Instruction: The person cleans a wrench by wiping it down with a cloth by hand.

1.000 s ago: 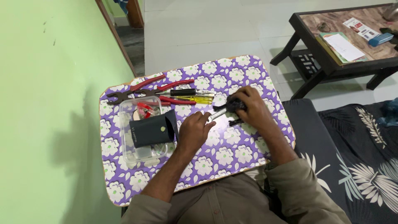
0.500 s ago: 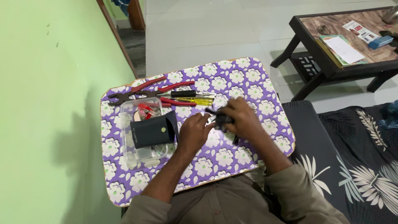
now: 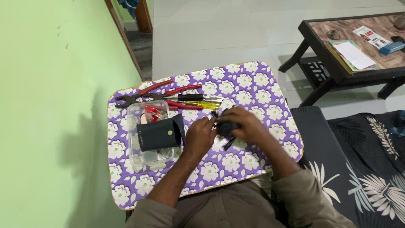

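From where I'm watching, there's a light green wall [image 3: 46, 105] on the left, a pale tiled floor [image 3: 211, 33] up top, a dark wooden coffee table [image 3: 337, 71] with papers [image 3: 356, 52] at right, and a black leaf-print mat [image 3: 371, 169] below it.

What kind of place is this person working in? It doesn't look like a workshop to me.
Most likely a room in a home. The work goes on at a small table with a purple flowered cover, beside a dark coffee table with papers, a leaf-patterned cushion and a tiled floor.
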